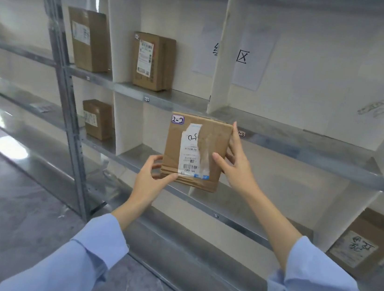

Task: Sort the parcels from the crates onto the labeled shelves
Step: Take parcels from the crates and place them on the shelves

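I hold a flat brown cardboard parcel (212,148) upright in front of the metal shelving (284,142). A small tag reading "2-2" sits on its top left corner, and a torn white shipping label with a barcode runs down its face. My left hand (150,179) grips its lower left corner. My right hand (237,166) clasps its right edge, fingers behind it. The parcel hovers level with the second shelf row, in front of the bay between two white dividers.
Brown boxes stand in other bays: two on the upper shelf (90,39) (153,62), one on the second row at left (98,119), one low at right (366,244). Small label tags mark the shelf edges (146,99). A grey upright post (73,115) stands at left.
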